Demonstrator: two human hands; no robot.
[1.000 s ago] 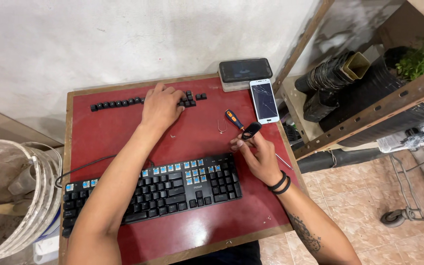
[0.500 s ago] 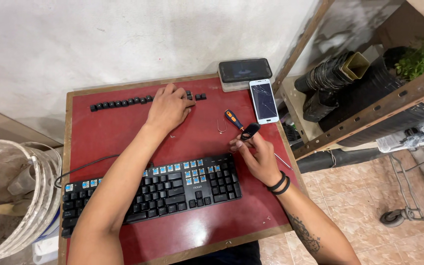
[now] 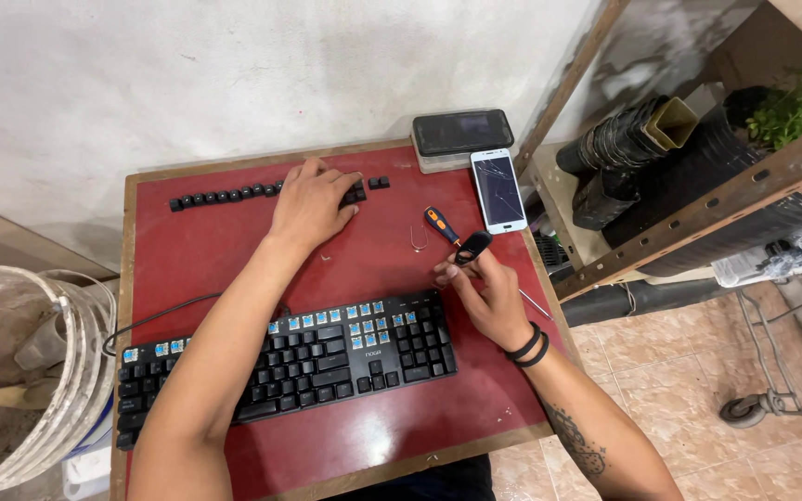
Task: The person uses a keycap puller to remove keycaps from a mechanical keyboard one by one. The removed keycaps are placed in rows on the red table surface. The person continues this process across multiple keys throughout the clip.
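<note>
A white smartphone (image 3: 498,190) lies beside a dark phone (image 3: 463,132); a bucket (image 3: 39,371) stands left of the table (image 3: 225,241).

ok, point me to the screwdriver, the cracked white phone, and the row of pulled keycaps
screwdriver (image 3: 439,224): head view, on its orange-and-blue handle.
cracked white phone (image 3: 498,189): head view, middle of the screen.
row of pulled keycaps (image 3: 225,197): head view, on a black cap in the part left of the left hand (image 3: 310,202).

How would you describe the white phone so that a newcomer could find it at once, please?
Start at the red table and go to its far right corner. The white phone lies flat there, just in front of a dark phone. Only it has a white frame and a cracked screen.
</note>
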